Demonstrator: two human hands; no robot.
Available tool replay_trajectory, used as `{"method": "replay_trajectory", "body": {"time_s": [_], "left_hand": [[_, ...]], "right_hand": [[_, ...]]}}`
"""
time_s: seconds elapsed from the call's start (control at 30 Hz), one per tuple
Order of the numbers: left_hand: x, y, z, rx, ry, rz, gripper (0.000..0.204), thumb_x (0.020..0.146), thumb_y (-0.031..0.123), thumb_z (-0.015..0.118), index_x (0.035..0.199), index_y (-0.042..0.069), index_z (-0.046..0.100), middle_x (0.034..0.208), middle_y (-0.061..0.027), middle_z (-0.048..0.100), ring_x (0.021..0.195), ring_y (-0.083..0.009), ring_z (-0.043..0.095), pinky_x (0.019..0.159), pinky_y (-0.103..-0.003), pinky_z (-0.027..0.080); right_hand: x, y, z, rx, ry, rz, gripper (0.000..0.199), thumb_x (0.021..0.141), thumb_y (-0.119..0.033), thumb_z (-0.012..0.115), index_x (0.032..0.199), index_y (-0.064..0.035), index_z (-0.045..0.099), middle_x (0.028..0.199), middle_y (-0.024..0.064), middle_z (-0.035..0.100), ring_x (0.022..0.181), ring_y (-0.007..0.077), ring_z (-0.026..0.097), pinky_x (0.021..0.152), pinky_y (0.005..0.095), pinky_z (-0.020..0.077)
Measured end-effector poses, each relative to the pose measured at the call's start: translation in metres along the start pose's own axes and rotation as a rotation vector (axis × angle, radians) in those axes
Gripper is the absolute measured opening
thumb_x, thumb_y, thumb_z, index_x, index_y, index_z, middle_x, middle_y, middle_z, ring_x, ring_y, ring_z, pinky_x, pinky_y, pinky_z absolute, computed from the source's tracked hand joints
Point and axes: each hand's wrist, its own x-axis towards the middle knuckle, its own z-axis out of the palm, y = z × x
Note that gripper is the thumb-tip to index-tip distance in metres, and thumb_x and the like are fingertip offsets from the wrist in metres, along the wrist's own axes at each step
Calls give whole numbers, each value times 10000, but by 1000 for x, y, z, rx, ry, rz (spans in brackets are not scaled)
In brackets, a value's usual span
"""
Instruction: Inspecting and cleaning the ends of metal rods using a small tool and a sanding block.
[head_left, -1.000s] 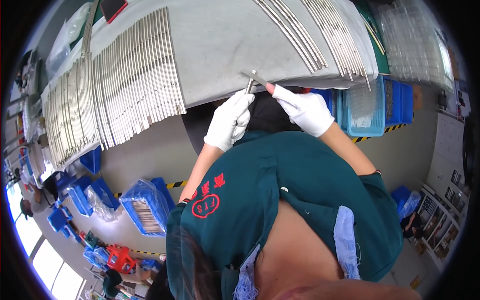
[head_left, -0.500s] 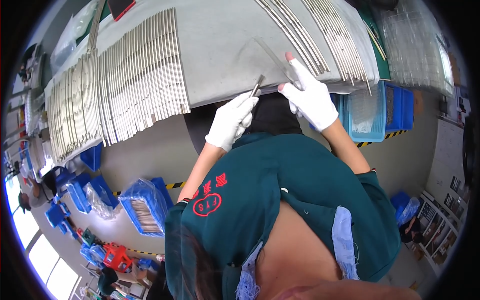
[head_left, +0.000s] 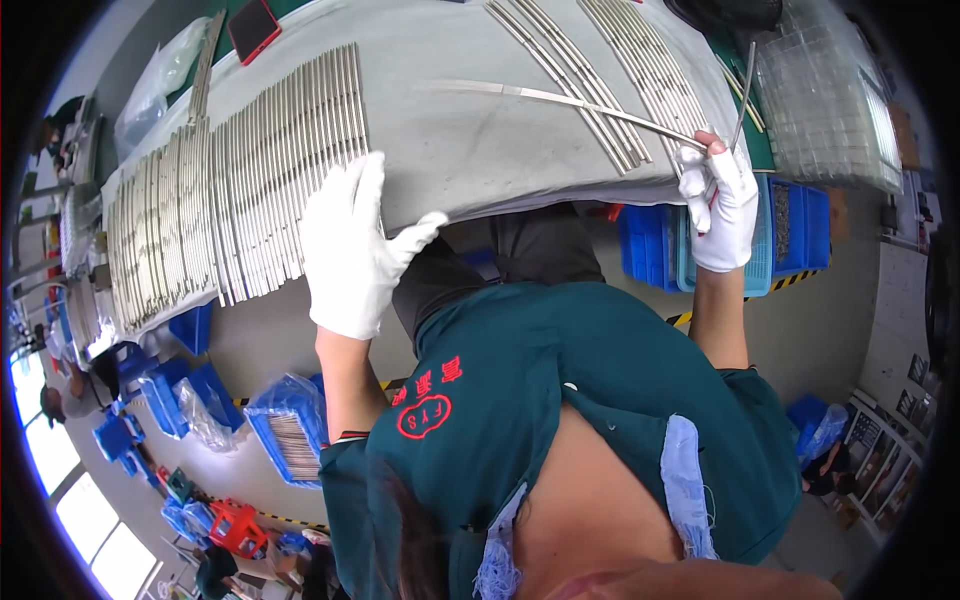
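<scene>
My right hand (head_left: 722,215), in a white glove with bare thumb and finger tips, is closed on a slim metal rod (head_left: 655,127). The rod points left across the cloth, its far end smeared by motion. A second thin metal rod (head_left: 746,95) rises from behind the same hand; whether it is gripped too I cannot tell. My left hand (head_left: 350,250), gloved in white, is open with its fingers stretched. It is over the near right corner of a wide row of metal rods (head_left: 290,140) and appears to hold nothing.
A grey cloth (head_left: 440,140) covers the table. Further rods (head_left: 560,70) and a denser group (head_left: 645,60) lie at the right. A red-edged phone (head_left: 253,30) lies at the back left. Clear plastic trays (head_left: 825,110) stand far right, above blue bins (head_left: 800,225).
My left hand has let go of a short-looking metal piece, opened and moved left to the row. My right hand has moved right and now grips the slim metal rod.
</scene>
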Motion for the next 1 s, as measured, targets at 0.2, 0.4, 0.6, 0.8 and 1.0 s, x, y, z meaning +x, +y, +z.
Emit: {"method": "replay_trajectory", "body": {"time_s": [0.2, 0.4, 0.6, 0.8, 1.0], "left_hand": [[-31, -24, 18, 411, -188, 89, 552, 711, 253, 707, 1222, 140, 533, 1231, -93, 526, 1144, -286, 472, 953, -461, 336], [-33, -28, 19, 245, -60, 225, 349, 709, 175, 687, 1048, 155, 606, 1073, -33, 567, 1015, -255, 526, 882, -441, 368], [-21, -2, -6, -547, 484, 186, 243, 724, 167, 693, 920, 43, 624, 828, -105, 640, 847, -295, 628, 904, -465, 443], [51, 28, -2, -865, 437, -123, 195, 949, 91, 477, 1104, -9, 541, 920, -105, 624, 819, -142, 583, 771, -262, 473], [47, 72, -20, -1140, -1, -220, 183, 915, 88, 478, 1056, -9, 543, 898, -62, 624, 590, -42, 473, 569, -167, 396]], "right_hand": [[-3, 30, 16, -380, -54, -47, 304, 898, -161, 568, 1119, 48, 570, 897, 72, 680, 489, 37, 516, 398, 160, 314], [-2, 29, 18, -1080, -245, 77, 392, 861, -308, 592, 1213, -137, 573, 710, 80, 660, 518, 108, 585, 525, 247, 471], [-10, 13, 30, -937, -263, 126, 408, 877, -290, 567, 1275, -205, 535, 672, 57, 633, 518, 111, 586, 538, 248, 470], [-10, 35, 45, -1004, -553, -78, 428, 892, -191, 505, 1320, -206, 484, 671, 79, 616, 599, 208, 614, 619, 328, 499], [8, 54, 35, -1298, -649, -477, 418, 926, -297, 445, 1299, -116, 495, 581, 75, 590, 513, 178, 588, 587, 298, 481]]}}
